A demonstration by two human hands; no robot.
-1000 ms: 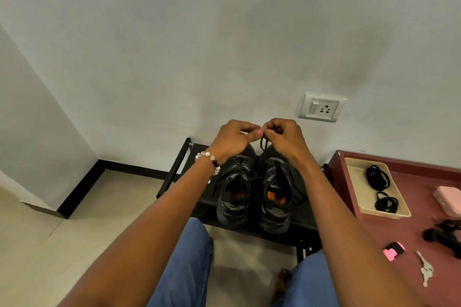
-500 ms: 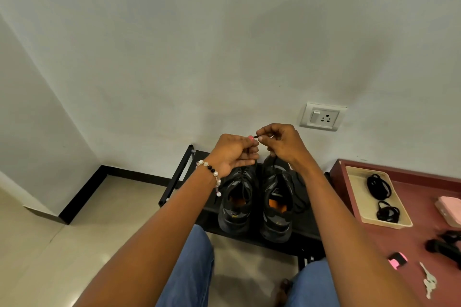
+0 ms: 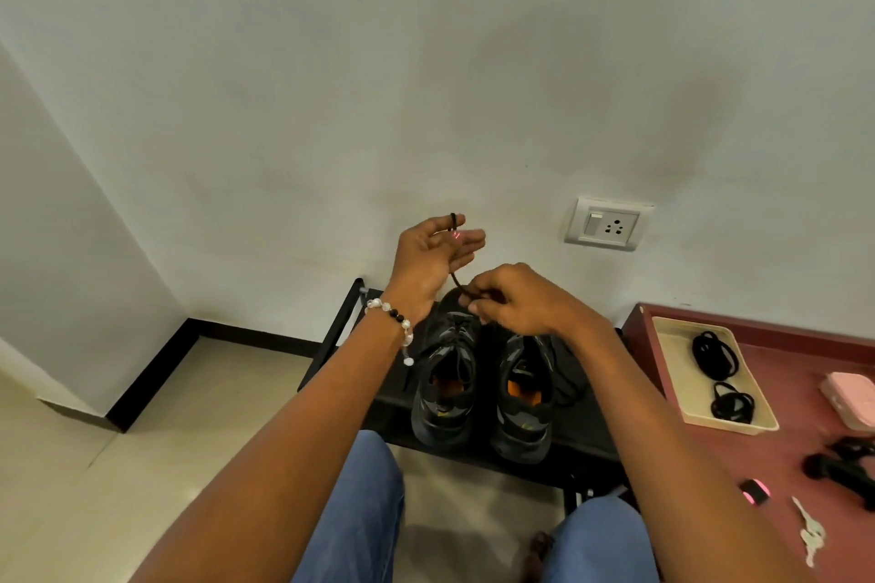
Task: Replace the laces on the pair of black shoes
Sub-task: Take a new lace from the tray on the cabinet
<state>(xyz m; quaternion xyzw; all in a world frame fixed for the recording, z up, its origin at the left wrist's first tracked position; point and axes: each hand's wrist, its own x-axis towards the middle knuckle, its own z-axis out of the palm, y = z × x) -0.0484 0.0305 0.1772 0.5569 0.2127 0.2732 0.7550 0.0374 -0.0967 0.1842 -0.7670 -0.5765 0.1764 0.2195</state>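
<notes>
Red table (image 3: 781, 374): stood at the right, carrying a tray, a pink case (image 3: 850, 398), a dark tool (image 3: 840, 469) and keys (image 3: 810, 535).
Black rack (image 3: 582, 431): stood against the wall and held the pair of black shoes side by side, heels toward the person.
Left shoe (image 3: 445, 388): laced, orange insole showing.
Right shoe (image 3: 525, 398): just beside it, with a loose lace trailing off its right side.
Cream tray (image 3: 672, 374): held two coiled black lace bundles (image 3: 715, 355), one behind the other, apart.
Left hand (image 3: 433, 258): was raised, fingers spread, the black lace (image 3: 455, 275) looped over one finger.
Right hand (image 3: 516, 298): was lower, above the shoes' toes, pinching that lace between thumb and fingers.
Bracelet (image 3: 395, 322): beaded, on the left wrist.
</notes>
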